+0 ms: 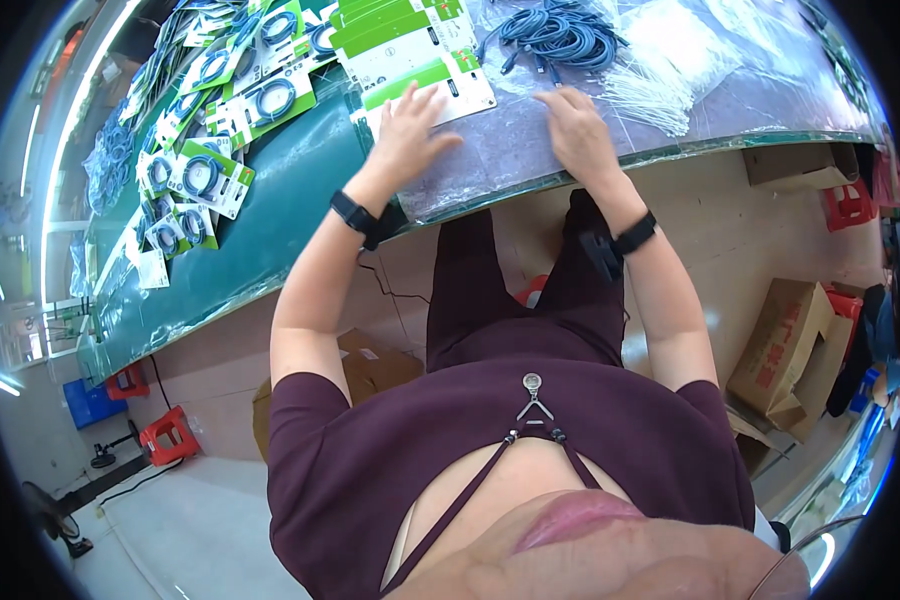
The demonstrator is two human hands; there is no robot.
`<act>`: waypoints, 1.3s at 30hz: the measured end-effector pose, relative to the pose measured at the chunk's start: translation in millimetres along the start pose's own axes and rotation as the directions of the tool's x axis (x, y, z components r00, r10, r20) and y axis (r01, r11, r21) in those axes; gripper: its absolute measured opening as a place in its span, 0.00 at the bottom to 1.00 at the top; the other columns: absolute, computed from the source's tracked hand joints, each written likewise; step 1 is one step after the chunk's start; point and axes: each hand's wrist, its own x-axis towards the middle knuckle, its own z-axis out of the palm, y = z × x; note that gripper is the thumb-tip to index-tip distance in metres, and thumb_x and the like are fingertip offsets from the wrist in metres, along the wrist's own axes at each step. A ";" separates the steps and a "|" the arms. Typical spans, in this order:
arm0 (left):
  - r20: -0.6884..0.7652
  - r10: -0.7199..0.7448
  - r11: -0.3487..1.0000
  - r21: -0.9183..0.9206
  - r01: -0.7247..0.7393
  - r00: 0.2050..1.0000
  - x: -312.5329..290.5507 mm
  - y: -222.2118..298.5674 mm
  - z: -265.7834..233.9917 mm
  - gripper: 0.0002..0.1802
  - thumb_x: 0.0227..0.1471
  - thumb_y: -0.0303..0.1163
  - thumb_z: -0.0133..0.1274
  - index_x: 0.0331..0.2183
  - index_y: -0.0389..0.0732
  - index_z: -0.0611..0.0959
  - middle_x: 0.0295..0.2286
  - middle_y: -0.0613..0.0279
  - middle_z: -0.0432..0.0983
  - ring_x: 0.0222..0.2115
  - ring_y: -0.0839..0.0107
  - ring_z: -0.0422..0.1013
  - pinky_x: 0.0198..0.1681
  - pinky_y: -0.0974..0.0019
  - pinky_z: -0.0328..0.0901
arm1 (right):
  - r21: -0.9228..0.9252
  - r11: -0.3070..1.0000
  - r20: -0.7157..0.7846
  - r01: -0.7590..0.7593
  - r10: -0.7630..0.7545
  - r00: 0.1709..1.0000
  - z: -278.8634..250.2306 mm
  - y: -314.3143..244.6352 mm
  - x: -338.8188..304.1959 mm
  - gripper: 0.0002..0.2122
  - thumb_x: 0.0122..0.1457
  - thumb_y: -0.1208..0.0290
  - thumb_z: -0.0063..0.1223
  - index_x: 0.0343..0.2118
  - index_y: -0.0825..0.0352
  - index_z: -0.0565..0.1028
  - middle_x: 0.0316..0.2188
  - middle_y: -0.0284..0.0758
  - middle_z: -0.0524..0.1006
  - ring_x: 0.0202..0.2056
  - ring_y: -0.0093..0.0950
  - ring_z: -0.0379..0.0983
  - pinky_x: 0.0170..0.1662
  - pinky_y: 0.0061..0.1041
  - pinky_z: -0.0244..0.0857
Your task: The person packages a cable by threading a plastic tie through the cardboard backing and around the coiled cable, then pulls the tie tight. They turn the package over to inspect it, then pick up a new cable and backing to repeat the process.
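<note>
My left hand [408,132] is over the near edge of a stack of green-and-white packaging cards [440,95], its fingers spread and thumb pointing right. I see nothing gripped in it. To its right, my right hand [578,132] is curled, with thumb and fingertips drawn together just below a pile of coiled blue-grey cables [570,42]. Whatever those fingertips hold, if anything, is too small to make out. A heap of thin white plastic ties [665,75] lies to the right of that hand.
Carded cable coils [202,176] spread over the green tabletop [260,215] at left. A bundle of cables in clear plastic [110,165] lies at the far-left edge. Below the table stand cardboard boxes [782,350] and red stools [170,437].
</note>
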 end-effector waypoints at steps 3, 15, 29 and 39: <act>0.020 0.076 0.954 0.288 -0.078 0.997 -13.0 25.4 4.8 0.34 0.50 0.53 0.53 0.53 0.42 0.71 0.58 0.55 0.58 0.60 0.51 0.51 0.58 0.38 0.48 | -0.030 0.995 -0.044 0.095 -0.096 0.994 27.3 0.7 43.5 0.14 0.52 0.78 0.47 0.42 0.63 0.75 0.38 0.36 0.75 0.43 0.37 0.69 0.45 0.32 0.63; 0.174 -0.010 0.992 0.124 -0.012 0.985 -14.7 33.0 -2.1 0.39 0.48 0.56 0.54 0.57 0.45 0.67 0.60 0.59 0.54 0.62 0.53 0.46 0.61 0.39 0.43 | -0.498 0.840 0.121 0.216 -0.180 0.976 5.6 39.5 122.0 0.06 0.51 0.74 0.52 0.29 0.60 0.79 0.31 0.32 0.77 0.37 0.31 0.72 0.42 0.30 0.63; 0.109 0.101 0.985 0.130 -0.115 0.989 -61.0 102.8 30.6 0.43 0.45 0.56 0.56 0.57 0.43 0.65 0.60 0.56 0.53 0.62 0.51 0.46 0.60 0.36 0.41 | 0.102 0.958 -0.324 0.270 -0.224 0.919 -66.8 -10.4 38.9 0.12 0.49 0.87 0.56 0.36 0.66 0.79 0.37 0.32 0.79 0.38 0.27 0.75 0.41 0.22 0.70; 0.089 0.075 0.985 0.147 -0.088 0.993 -59.4 108.7 50.5 0.42 0.46 0.53 0.57 0.57 0.42 0.64 0.60 0.55 0.53 0.62 0.51 0.46 0.59 0.35 0.41 | 0.459 0.885 -0.236 0.077 0.038 0.971 -49.1 -19.2 1.0 0.11 0.52 0.86 0.53 0.38 0.68 0.78 0.37 0.32 0.78 0.39 0.23 0.74 0.43 0.19 0.68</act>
